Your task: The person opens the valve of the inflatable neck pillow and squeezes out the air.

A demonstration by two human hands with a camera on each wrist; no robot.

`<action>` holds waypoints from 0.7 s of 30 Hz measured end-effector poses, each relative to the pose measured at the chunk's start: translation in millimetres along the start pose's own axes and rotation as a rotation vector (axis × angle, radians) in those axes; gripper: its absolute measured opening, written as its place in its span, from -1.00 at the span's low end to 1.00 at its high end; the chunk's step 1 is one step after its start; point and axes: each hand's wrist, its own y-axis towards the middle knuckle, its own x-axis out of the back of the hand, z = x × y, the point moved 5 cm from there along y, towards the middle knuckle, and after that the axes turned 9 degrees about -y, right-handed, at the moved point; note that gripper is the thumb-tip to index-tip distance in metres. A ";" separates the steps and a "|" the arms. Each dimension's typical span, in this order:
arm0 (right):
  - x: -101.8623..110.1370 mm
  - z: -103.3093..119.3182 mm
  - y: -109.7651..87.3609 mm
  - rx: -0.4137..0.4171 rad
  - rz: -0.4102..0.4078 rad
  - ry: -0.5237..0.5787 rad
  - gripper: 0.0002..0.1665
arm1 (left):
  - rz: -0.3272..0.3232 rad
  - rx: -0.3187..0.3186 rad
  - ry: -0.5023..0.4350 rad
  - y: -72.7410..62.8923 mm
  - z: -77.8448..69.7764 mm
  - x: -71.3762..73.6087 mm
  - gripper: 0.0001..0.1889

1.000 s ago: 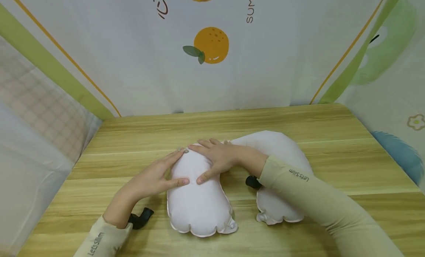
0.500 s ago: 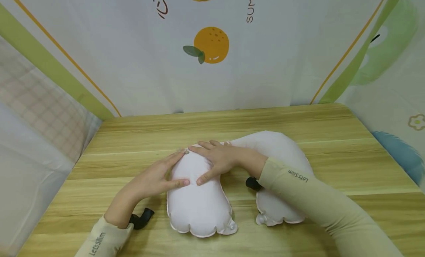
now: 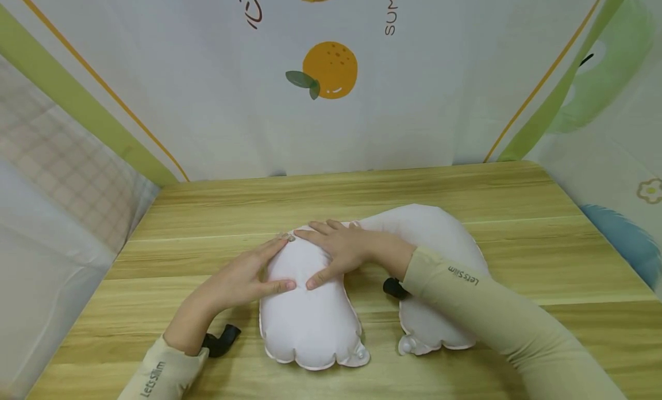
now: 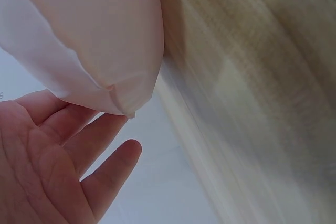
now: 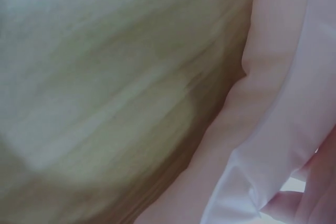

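L hand [image 3: 235, 280] & R hand [image 3: 343, 247] rest on white infl. pillow's [image 3: 310, 316] L arm, fingers spread, thumbs nr ea. other.

"Was there any writing on the hanging cloth [image 3: 424, 107]?"

"Above and to the right of the printed orange [image 3: 331, 69] ran the letters "SUMM" [image 3: 391, 10], sideways and cut off by the head view's top edge. Above and to its left were brown strokes [image 3: 254, 12] that I couldn't read for certain."

"Anywhere else?"

""Let's Slim" stood twice in dark print: on the left sleeve [image 3: 164, 368], below and left of the orange, running upward; and on the right sleeve [image 3: 496, 314], below and right of it, upside down."
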 end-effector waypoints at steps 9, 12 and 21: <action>-2.9 -0.9 2.1 -0.011 0.008 -0.008 0.23 | 0.004 0.012 -0.003 -0.3 2.0 -1.2 -0.05; -3.4 -0.3 2.0 -0.010 0.009 -0.015 0.22 | 0.003 0.010 0.004 -0.1 2.6 -1.7 -0.05; -4.9 2.6 0.4 -0.014 0.013 -0.027 0.23 | -0.004 -0.006 0.005 -0.3 4.9 -3.4 -0.06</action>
